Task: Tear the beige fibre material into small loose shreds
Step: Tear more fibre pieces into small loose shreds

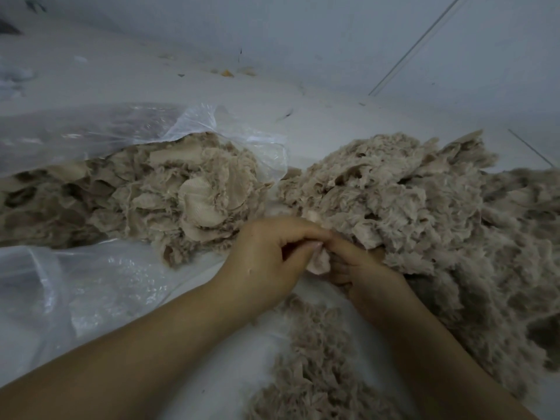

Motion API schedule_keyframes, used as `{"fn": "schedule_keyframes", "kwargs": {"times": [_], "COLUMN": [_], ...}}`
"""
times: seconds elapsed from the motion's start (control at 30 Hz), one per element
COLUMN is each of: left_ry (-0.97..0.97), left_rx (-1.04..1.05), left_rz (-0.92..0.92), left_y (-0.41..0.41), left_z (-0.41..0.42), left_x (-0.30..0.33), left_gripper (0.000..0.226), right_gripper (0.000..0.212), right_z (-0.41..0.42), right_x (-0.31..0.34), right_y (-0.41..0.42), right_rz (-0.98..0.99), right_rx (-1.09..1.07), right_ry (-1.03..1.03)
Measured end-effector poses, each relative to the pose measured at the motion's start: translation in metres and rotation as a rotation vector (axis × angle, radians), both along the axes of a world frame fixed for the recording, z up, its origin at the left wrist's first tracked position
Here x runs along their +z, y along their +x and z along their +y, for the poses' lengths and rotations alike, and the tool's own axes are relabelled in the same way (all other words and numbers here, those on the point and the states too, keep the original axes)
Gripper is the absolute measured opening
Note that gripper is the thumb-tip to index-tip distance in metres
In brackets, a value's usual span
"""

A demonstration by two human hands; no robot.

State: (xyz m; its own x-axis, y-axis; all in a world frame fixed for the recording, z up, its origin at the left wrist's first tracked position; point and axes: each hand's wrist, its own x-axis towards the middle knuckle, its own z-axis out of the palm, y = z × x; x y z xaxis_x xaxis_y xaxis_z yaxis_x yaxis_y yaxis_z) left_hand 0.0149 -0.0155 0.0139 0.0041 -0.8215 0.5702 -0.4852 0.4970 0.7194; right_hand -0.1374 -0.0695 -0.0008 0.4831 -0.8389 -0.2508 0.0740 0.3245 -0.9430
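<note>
A small beige fibre piece (318, 263) sits between my two hands at the centre. My left hand (266, 256) pinches its upper edge with thumb and curled fingers. My right hand (360, 268) grips it from the right, fingers curled, partly buried under the shredded pile. A heap of coarser beige fibre pieces (169, 192) spills from a clear plastic bag (91, 280) on the left. A large fluffy pile of torn shreds (439, 225) lies on the right, and more shreds (315, 359) lie between my forearms.
Everything rests on a white surface (303, 95), which meets a white wall at the back. Small scraps and orange crumbs (227, 73) lie near the far edge. A white crumpled scrap (15, 75) is at far left.
</note>
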Motion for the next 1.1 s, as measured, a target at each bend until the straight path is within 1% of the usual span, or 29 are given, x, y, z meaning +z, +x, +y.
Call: {"fn": "schedule_keyframes", "kwargs": {"times": [0.03,0.1,0.13,0.17,0.2,0.23,0.27,0.3,0.33,0.37,0.4,0.43,0.47,0.53,0.6,0.63,0.67,0.7,0.73,0.8,0.83,0.93,1.03,1.1], "left_ry": [-0.090,-0.300,-0.380,-0.421,-0.407,-0.333,-0.186,0.008,0.179,0.289,0.328,0.307,0.244,0.045,-0.168,-0.222,-0.222,-0.171,-0.077,0.136,0.185,0.166,0.081,0.006], "left_rx": [0.052,0.243,0.352,0.448,0.537,0.609,0.661,0.680,0.678,0.672,0.668,0.671,0.685,0.706,0.671,0.624,0.567,0.530,0.539,0.651,0.682,0.692,0.628,0.593], "left_rz": [-0.055,-0.205,-0.290,-0.377,-0.472,-0.576,-0.680,-0.762,-0.797,-0.815,-0.815,-0.803,-0.783,-0.760,-0.811,-0.862,-0.918,-0.975,-1.018,-1.045,-1.054,-1.094,-1.083,-1.025], "left_y": [0.003,0.019,0.029,0.041,0.052,0.062,0.068,0.071,0.072,0.073,0.074,0.075,0.076,0.075,0.071,0.068,0.067,0.066,0.066,0.069,0.071,0.067,0.054,0.045], "left_z": [-0.001,-0.005,-0.008,-0.011,-0.014,-0.016,-0.019,-0.022,-0.024,-0.025,-0.026,-0.027,-0.027,-0.027,-0.026,-0.027,-0.028,-0.029,-0.030,-0.032,-0.032,-0.030,-0.022,-0.018], "left_x": [0.005,0.016,0.021,0.025,0.027,0.027,0.026,0.023,0.019,0.014,0.011,0.009,0.008,0.013,0.019,0.019,0.016,0.011,0.007,0.004,0.005,0.005,0.010,0.014], "left_gripper": [0.019,0.013,0.016,0.020,0.021,0.021,0.020,0.019,0.016,0.013,0.012,0.012,0.013,0.015,0.018,0.020,0.022,0.024,0.027,0.035,0.035,0.018,0.016,0.014], "right_gripper": [0.046,0.034,0.031,0.032,0.034,0.037,0.041,0.045,0.049,0.052,0.054,0.056,0.059,0.060,0.056,0.054,0.052,0.051,0.050,0.047,0.046,0.046,0.042,0.041], "right_z": [-0.002,-0.005,-0.006,-0.006,-0.007,-0.007,-0.008,-0.008,-0.009,-0.009,-0.010,-0.010,-0.011,-0.012,-0.014,-0.015,-0.015,-0.016,-0.017,-0.018,-0.018,-0.018,-0.021,-0.021], "right_x": [0.000,-0.001,-0.002,-0.001,-0.001,0.000,0.002,0.004,0.006,0.007,0.007,0.007,0.007,0.007,0.007,0.007,0.006,0.007,0.007,0.009,0.009,0.008,0.006,0.006], "right_y": [0.001,0.002,0.002,0.003,0.003,0.004,0.005,0.006,0.006,0.007,0.007,0.007,0.007,0.006,0.004,0.004,0.004,0.004,0.004,0.005,0.006,0.007,0.006,0.005], "right_rz": [0.028,0.040,0.022,0.001,-0.015,-0.032,-0.045,-0.054,-0.065,-0.075,-0.083,-0.091,-0.096,-0.101,-0.109,-0.114,-0.116,-0.119,-0.121,-0.138,-0.149,-0.161,-0.138,-0.134], "right_rx": [-0.028,-0.093,-0.113,-0.122,-0.130,-0.133,-0.138,-0.144,-0.150,-0.154,-0.159,-0.167,-0.177,-0.191,-0.194,-0.193,-0.196,-0.201,-0.208,-0.223,-0.231,-0.248,-0.222,-0.217], "right_ry": [-0.001,-0.036,-0.053,-0.059,-0.058,-0.042,-0.019,0.012,0.038,0.056,0.065,0.074,0.087,0.123,0.158,0.171,0.181,0.189,0.195,0.207,0.209,0.203,0.207,0.206]}}
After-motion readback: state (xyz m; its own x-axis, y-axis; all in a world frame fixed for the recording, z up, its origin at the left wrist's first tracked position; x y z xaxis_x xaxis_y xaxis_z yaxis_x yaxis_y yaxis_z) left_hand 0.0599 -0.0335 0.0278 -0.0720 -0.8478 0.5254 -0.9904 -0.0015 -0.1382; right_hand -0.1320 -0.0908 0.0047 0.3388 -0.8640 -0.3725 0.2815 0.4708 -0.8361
